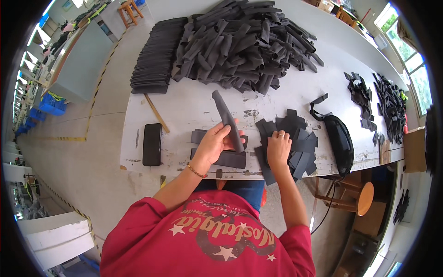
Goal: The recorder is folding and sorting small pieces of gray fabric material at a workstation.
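My left hand (216,143) is closed round a dark grey fabric tube (224,114), which slants up and away from me above the table. Below that hand lie more dark fabric tubes (233,159), side by side near the table's front edge. To the right, my right hand (278,148) rests on a loose heap of flat black strips (302,143). Its fingers are bent and pressed together on a strip at the heap's left part; their tips are partly hidden.
A big heap of dark tubes (249,46) covers the white table's (184,106) far side, beside a neat row (157,55). A black phone (152,144) and wooden stick (157,113) lie left. Right are a black pouch (339,143), black scraps (361,99) and a stool (365,198).
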`<state>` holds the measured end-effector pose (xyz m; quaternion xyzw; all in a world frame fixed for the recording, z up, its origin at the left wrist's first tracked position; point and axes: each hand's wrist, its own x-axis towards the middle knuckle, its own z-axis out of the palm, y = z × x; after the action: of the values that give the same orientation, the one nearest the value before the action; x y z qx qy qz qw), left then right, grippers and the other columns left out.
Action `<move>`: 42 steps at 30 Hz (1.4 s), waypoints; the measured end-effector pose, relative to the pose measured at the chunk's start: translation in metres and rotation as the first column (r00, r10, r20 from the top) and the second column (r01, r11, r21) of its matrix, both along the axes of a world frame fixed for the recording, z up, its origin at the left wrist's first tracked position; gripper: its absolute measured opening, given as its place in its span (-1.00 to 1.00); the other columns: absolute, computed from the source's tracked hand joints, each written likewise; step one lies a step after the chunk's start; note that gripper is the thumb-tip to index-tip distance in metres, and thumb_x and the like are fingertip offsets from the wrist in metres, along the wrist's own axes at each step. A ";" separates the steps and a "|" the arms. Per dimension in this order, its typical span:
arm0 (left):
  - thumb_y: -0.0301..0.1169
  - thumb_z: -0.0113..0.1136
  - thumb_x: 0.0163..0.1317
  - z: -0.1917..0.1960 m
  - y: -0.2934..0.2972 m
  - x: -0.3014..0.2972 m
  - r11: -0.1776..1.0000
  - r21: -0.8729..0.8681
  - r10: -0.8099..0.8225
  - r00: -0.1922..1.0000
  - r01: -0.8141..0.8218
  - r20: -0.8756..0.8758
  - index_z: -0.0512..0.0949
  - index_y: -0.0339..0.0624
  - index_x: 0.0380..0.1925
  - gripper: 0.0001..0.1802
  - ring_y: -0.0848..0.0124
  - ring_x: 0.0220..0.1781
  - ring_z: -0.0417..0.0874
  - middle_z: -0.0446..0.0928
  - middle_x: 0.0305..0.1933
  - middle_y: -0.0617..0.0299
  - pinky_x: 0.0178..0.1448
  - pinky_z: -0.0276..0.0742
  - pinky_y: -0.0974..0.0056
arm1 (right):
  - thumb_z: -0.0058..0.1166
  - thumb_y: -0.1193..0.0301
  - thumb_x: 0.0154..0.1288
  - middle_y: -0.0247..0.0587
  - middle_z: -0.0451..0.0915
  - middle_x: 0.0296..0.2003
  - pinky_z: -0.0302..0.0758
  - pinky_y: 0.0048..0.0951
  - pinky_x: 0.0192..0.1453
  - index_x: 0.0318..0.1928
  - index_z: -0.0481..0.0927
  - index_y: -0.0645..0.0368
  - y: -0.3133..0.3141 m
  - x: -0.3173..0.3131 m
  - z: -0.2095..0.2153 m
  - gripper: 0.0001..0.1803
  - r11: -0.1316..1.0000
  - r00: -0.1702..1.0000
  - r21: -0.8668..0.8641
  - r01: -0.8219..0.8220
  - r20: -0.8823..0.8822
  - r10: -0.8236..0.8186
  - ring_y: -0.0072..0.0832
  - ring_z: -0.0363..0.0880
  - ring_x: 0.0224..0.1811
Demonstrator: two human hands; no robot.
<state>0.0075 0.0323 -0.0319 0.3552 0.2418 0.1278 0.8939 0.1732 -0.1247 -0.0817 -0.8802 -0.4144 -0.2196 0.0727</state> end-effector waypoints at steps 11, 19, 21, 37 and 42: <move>-0.61 0.16 0.28 0.004 0.013 -0.021 0.997 -0.013 0.080 0.994 -0.080 0.072 0.17 -0.18 0.33 -0.36 0.01 -0.05 0.68 0.56 -0.07 -0.07 0.06 0.67 0.01 | 0.04 0.50 0.13 -0.15 0.52 -0.37 0.43 -0.26 -0.15 -0.40 0.50 0.15 -0.007 0.016 -0.020 -0.99 0.975 0.988 -0.161 -0.151 -0.011 0.151 -0.26 0.51 -0.22; -0.73 0.00 0.27 0.002 0.015 -0.024 0.989 -0.054 0.141 0.985 -0.137 0.100 0.07 -0.20 0.37 -0.32 -0.10 0.01 0.65 0.52 0.01 -0.20 0.13 0.64 -0.06 | 0.01 0.53 0.26 -0.07 0.49 -0.38 0.41 -0.13 -0.14 -0.43 0.43 0.20 -0.015 0.010 -0.020 -0.89 0.970 0.966 0.057 -0.237 -0.089 0.241 -0.12 0.48 -0.24; -0.72 -0.01 0.28 0.003 0.016 -0.026 0.988 -0.077 0.137 0.987 -0.130 0.084 0.07 -0.23 0.36 -0.34 -0.10 0.01 0.65 0.52 0.03 -0.21 0.12 0.64 -0.06 | 0.00 0.53 0.26 -0.06 0.49 -0.37 0.41 -0.12 -0.14 -0.42 0.43 0.21 -0.016 0.009 -0.021 -0.90 0.970 0.965 0.055 -0.237 -0.100 0.242 -0.10 0.48 -0.24; -0.63 -0.01 0.34 -0.002 0.014 -0.031 0.984 -0.154 0.103 0.989 -0.087 0.102 0.23 -0.34 0.20 -0.57 -0.06 0.00 0.66 0.53 0.05 -0.13 0.08 0.67 -0.07 | 0.11 0.54 0.19 0.13 0.58 -0.44 0.51 -0.04 -0.19 -0.18 0.59 0.28 -0.024 0.025 -0.002 -0.82 0.957 0.782 0.224 -0.186 -0.556 0.282 0.07 0.59 -0.31; -0.62 0.00 0.34 -0.002 0.012 -0.028 0.984 -0.159 0.092 0.990 -0.074 0.108 0.26 -0.33 0.18 -0.59 -0.05 0.00 0.66 0.54 0.05 -0.11 0.08 0.67 -0.07 | 0.02 0.57 0.25 0.25 0.58 -0.42 0.50 0.03 -0.19 0.06 0.45 0.29 -0.026 0.033 -0.001 -0.65 0.966 0.772 0.154 -0.208 -0.580 0.259 0.16 0.59 -0.30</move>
<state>-0.0210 0.0447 -0.0335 0.2663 0.2138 0.1659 0.9251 0.2058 -0.1509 -0.0824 -0.8422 -0.4674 0.0621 0.2614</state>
